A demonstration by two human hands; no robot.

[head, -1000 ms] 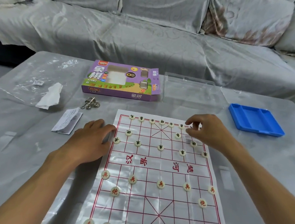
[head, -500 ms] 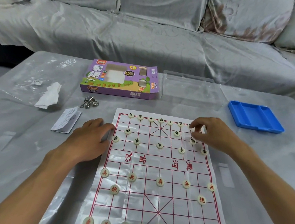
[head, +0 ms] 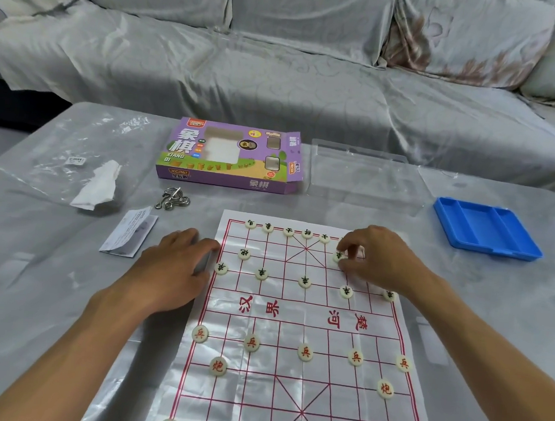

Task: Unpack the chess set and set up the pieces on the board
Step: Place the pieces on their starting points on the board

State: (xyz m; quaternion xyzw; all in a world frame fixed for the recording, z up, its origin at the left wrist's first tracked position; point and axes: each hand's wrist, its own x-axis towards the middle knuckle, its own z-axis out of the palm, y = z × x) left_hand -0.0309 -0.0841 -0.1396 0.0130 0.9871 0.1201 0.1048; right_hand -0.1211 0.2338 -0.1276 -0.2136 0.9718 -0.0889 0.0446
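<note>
A white paper chess board (head: 297, 315) with red grid lines lies on the table. Several cream round pieces stand on it: black-lettered ones along the far rows, red-lettered ones like a soldier piece (head: 305, 352) on the near rows. My right hand (head: 377, 259) hovers over the far right corner, thumb and fingertips pinched on a black-lettered piece (head: 338, 256). My left hand (head: 168, 268) lies flat on the table, fingertips pressing the board's left edge.
A purple chess box (head: 230, 155) lies behind the board, a clear plastic lid (head: 362, 173) beside it, a blue tray (head: 485, 228) at the right. Left of the board: a folded leaflet (head: 129, 235), metal rings (head: 172, 198), a plastic bag with white paper (head: 97, 184). A covered sofa (head: 281, 61) stands behind.
My right hand has moved slightly nearer and left over the far right corner, now pinching a black-lettered piece. My left hand stays on the board's edge.
</note>
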